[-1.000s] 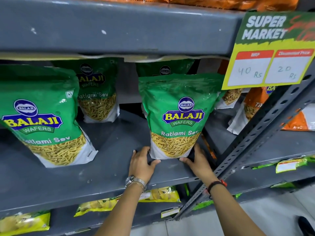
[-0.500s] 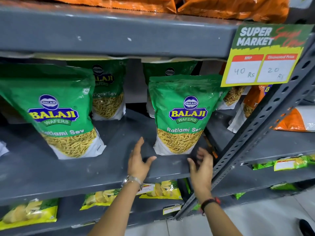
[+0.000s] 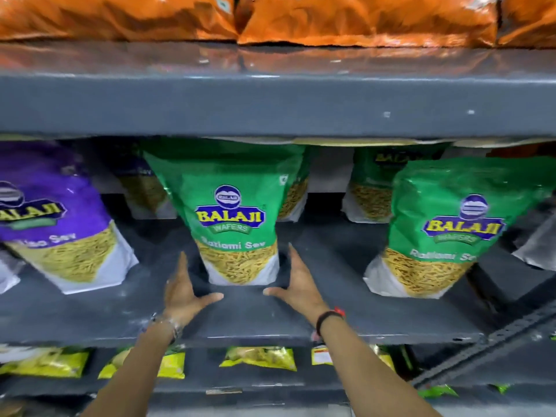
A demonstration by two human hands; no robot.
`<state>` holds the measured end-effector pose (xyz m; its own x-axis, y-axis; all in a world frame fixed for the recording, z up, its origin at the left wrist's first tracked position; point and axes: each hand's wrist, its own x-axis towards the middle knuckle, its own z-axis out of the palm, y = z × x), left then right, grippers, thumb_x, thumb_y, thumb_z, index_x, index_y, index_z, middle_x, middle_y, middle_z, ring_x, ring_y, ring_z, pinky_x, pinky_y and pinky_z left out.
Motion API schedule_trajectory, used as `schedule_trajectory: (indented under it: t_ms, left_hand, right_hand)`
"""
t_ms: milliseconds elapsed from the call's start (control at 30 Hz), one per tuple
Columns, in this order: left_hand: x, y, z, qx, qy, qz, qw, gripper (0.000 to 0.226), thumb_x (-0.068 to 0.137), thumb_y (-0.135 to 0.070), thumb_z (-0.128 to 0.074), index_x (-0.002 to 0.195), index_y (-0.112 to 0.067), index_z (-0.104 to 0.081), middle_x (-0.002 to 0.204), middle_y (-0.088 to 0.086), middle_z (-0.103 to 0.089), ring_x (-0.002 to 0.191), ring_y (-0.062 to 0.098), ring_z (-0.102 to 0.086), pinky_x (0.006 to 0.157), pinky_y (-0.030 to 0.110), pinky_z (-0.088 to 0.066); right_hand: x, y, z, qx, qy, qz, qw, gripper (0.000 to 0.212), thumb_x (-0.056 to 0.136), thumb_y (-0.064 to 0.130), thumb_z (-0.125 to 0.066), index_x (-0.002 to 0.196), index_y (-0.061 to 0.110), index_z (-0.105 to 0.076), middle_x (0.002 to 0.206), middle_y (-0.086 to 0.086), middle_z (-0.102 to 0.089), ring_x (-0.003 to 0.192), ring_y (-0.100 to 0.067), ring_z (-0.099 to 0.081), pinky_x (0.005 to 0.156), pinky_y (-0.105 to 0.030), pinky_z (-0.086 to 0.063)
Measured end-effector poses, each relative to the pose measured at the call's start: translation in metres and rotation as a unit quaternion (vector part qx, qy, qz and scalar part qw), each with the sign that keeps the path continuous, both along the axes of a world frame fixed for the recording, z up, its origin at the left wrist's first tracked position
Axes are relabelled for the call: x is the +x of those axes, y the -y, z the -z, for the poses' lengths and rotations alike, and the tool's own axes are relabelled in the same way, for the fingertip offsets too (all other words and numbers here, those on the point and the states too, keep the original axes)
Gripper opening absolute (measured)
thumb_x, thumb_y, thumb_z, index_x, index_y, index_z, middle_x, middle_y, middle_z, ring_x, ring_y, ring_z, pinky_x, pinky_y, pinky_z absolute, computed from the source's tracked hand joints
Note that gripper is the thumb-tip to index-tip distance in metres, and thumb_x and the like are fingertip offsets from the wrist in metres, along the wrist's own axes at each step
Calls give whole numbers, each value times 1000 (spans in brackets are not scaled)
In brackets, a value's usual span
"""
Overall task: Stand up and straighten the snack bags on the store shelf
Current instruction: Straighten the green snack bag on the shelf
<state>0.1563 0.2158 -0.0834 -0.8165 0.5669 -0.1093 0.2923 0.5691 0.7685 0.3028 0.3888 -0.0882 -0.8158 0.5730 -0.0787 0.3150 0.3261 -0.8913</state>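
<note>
Hands moved on to the middle green bag, flanked but not yet gripped.

Since a second ago, the right-hand green bag [image 3: 445,233], then steadied at its base, has been released and left at about 3 o'clock, leaning slightly. The middle green bag [image 3: 237,218] now sits at the centre of the shelf [image 3: 270,320], upright but tilted a little. The left hand [image 3: 183,293] is held at its 8 o'clock and the right hand [image 3: 296,288] at its 4 o'clock, both wide, fingers [image 3: 182,266] spread, thumbs turned inward, nothing held; contact with the bag cannot be confirmed. A purple bag [image 3: 57,218] leans at 9 o'clock. One bag is judged dealt with; this one appears next to be squared.
</note>
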Motion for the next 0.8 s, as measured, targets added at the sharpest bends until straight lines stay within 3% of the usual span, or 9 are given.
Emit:
schedule_trajectory:
  t_ms: [133, 267, 367, 500, 600, 667, 800]
  left_hand:
    - [-5, -19, -3, 15, 67, 38, 997, 73, 65, -23, -77, 125, -7, -39, 134, 14, -49, 124, 31, -42, 98, 32, -31]
    - [10, -30, 4, 40, 65, 10, 997, 82, 42, -46, -69, 112, -10, -47, 121, 16, -57, 119, 37, -44, 106, 51, -33]
    - [29, -39, -1, 64, 53, 22, 996, 86, 36, -51, -67, 110, -11, -49, 119, 12, -61, 117, 35, -47, 111, 52, -25]
    - [48, -45, -4, 50, 17, 50, 997, 94, 36, -60, -59, 114, -9, -49, 120, 12, -61, 114, 35, -47, 109, 52, -29]
    - [56, -43, -3, 34, -20, 58, 998, 93, 55, -41, -78, 131, -11, -34, 133, 12, -52, 122, 34, -42, 111, 52, -26]
    - [59, -42, 0, 21, -64, 67, 995, 89, 64, -33, -76, 136, -10, -28, 137, 13, -48, 125, 34, -40, 113, 49, -25]
    - [58, -40, 3, 23, -68, 72, 995, 68, 73, -25, -69, 130, -8, -37, 135, 15, -51, 125, 34, -42, 115, 44, -21]
  right_hand:
    - [-20, 5, 6, 27, 20, 20, 999, 81, 63, 24, -80, 130, 11, -35, 132, -13, -51, 123, -28, -46, 100, -43, -43]
    - [-6, 3, 1, 56, 30, 43, 997, 56, 71, 17, -73, 117, 8, -42, 123, -13, -55, 114, -28, -49, 81, -25, -36]
    - [15, -5, -4, 64, 28, 54, 996, 52, 72, 13, -73, 115, 7, -44, 121, -13, -58, 112, -27, -52, 71, -17, -32]
    - [37, -9, -5, 49, 39, 78, 995, 52, 71, 11, -72, 116, 9, -45, 120, -9, -60, 107, -21, -54, 74, -18, -36]
    - [43, -5, -6, 40, 23, 85, 995, 57, 72, 7, -71, 121, 10, -42, 124, -9, -58, 104, -15, -49, 73, -13, -34]
    - [43, -3, -4, 32, 1, 93, 995, 66, 71, 6, -72, 126, 13, -38, 128, -6, -55, 110, -12, -46, 78, -11, -34]
    - [42, 1, 7, 75, 14, 119, 990, 69, 68, 18, -76, 126, 20, -38, 129, -7, -54, 118, -23, -46, 96, -32, -40]
